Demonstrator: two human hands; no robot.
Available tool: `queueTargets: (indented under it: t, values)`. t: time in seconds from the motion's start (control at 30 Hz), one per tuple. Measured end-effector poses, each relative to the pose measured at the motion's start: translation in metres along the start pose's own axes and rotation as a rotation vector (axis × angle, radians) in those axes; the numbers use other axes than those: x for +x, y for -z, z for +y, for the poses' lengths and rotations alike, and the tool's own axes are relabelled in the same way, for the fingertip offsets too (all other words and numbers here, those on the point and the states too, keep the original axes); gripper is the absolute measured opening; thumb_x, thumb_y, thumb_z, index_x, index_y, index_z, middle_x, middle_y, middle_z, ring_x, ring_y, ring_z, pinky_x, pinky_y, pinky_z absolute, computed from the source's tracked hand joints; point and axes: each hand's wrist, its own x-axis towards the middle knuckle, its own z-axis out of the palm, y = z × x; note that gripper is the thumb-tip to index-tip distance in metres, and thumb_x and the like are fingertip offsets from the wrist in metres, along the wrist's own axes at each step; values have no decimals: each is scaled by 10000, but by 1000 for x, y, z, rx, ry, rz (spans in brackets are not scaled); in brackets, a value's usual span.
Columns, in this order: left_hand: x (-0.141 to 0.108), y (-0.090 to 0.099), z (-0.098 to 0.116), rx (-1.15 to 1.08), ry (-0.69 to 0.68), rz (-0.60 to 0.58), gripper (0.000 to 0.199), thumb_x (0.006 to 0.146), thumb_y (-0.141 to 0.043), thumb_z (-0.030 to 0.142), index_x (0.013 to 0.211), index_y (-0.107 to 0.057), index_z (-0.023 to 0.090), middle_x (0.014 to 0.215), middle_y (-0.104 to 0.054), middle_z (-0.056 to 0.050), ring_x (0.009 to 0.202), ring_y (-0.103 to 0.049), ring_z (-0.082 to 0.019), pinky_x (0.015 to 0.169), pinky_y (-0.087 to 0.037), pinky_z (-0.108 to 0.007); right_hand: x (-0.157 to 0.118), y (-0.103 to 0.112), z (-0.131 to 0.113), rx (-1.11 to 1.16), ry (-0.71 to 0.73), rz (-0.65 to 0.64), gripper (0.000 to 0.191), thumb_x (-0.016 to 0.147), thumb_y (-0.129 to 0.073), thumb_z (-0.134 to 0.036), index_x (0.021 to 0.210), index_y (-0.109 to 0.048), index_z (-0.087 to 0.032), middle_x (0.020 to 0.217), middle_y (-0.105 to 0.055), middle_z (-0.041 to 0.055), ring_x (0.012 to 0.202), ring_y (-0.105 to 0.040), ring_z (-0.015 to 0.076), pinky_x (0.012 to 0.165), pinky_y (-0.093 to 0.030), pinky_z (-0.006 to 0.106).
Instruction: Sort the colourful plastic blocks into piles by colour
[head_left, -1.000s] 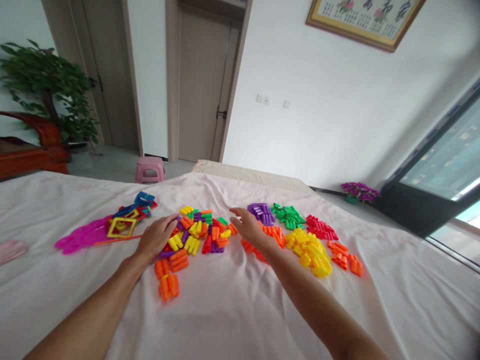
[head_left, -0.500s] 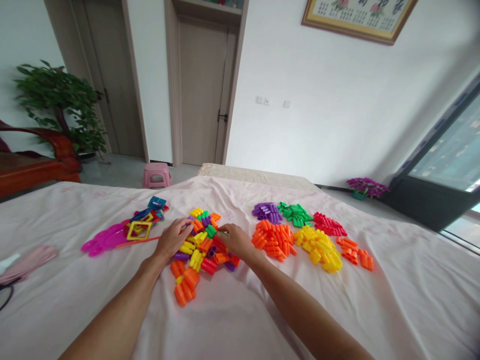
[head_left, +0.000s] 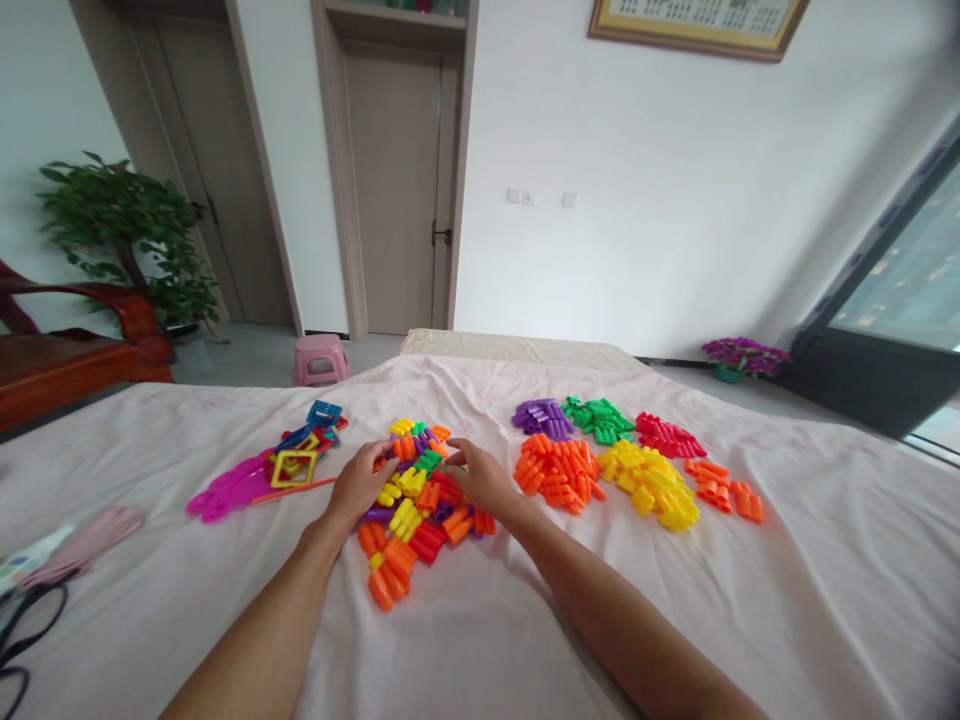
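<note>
A mixed heap of plastic building blocks [head_left: 409, 520], in orange, yellow, green, red and purple, lies on the cloth between my hands. At its left edge is my left hand [head_left: 361, 485], thumb and fingers closed around an orange building block [head_left: 405, 447]. On the heap's right side, my right hand [head_left: 480, 478] has thumb and forefinger apart beside a green building block [head_left: 429, 461], and nothing shows between them. Several orange blocks [head_left: 390, 570] lie at the heap's near end.
Right of the heap lie piles of purple [head_left: 541, 419], green [head_left: 598, 418], red [head_left: 667, 434], orange [head_left: 559, 472] and yellow blocks [head_left: 651, 483], plus loose orange ones [head_left: 724, 490]. To the left are a magenta tray [head_left: 229, 490] with coloured frames [head_left: 294, 468], a pink cloth [head_left: 94, 545] and black-rimmed glasses [head_left: 34, 625].
The view has shifted slightly, moving the table things rightward. My right thumb and forefinger have spread apart near the green block. My left hand stays by the orange block.
</note>
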Motion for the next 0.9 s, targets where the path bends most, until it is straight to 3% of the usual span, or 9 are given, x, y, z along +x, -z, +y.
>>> queueTargets:
  t: [0.07,0.17,0.33,0.43,0.63,0.7,0.8,0.9]
  values:
    - [0,0,0,-4,33,-7,378,880,-549,408,1171,-649,189,1184,-713,-100,1094,-674,-238,946,-529,-361,-8,5,6,33,9,1,486,876,-529,-205,1361,-548,-219,1070,-754,31,949,-686,185,807,-486,278]
    - [0,1,1,-2,38,11,328,863,-561,364,1134,-647,200,1171,-721,-90,1045,-696,-229,908,-544,-345,-21,11,7,-130,43,-24,397,843,-576,-215,1232,-654,-211,1063,-744,53,969,-666,207,812,-468,284]
    - [-2,3,3,-69,27,73,313,859,-485,257,1123,-651,222,1179,-725,-55,1061,-690,-202,960,-524,-331,-33,8,1,-363,67,-19,213,845,-618,-269,1021,-728,-224,976,-725,65,967,-624,224,817,-423,296]
    - [-5,5,5,-118,39,99,318,858,-469,259,1107,-658,200,1155,-732,-62,1078,-681,-203,979,-513,-321,-35,2,5,-284,57,34,191,833,-631,-236,1000,-723,-229,971,-723,45,967,-613,209,824,-411,281]
    - [-14,9,24,-128,-26,170,369,903,-523,461,1087,-691,189,1156,-730,-78,1112,-657,-232,996,-493,-351,-41,-6,19,16,-8,240,193,867,-609,-204,1044,-686,-212,1030,-709,45,988,-615,194,849,-437,276]
    - [-16,8,38,-85,-89,148,367,902,-541,482,1068,-712,203,1143,-737,-70,1109,-657,-235,1009,-479,-360,-42,-8,22,61,32,276,175,874,-613,-202,1033,-684,-217,1037,-710,39,994,-614,193,869,-439,286]
    - [-17,2,63,-2,-212,31,341,882,-589,472,1063,-738,224,1129,-744,-61,1105,-652,-239,1025,-457,-370,-40,-10,26,115,83,324,162,884,-623,-219,1037,-678,-219,1034,-712,30,981,-619,189,877,-441,296]
    - [-15,-11,83,33,-251,-82,326,863,-616,451,1063,-749,230,1103,-752,-56,1085,-653,-243,1007,-459,-366,-38,-12,30,166,96,356,152,895,-633,-254,1037,-675,-217,1027,-715,24,970,-623,185,882,-443,301]
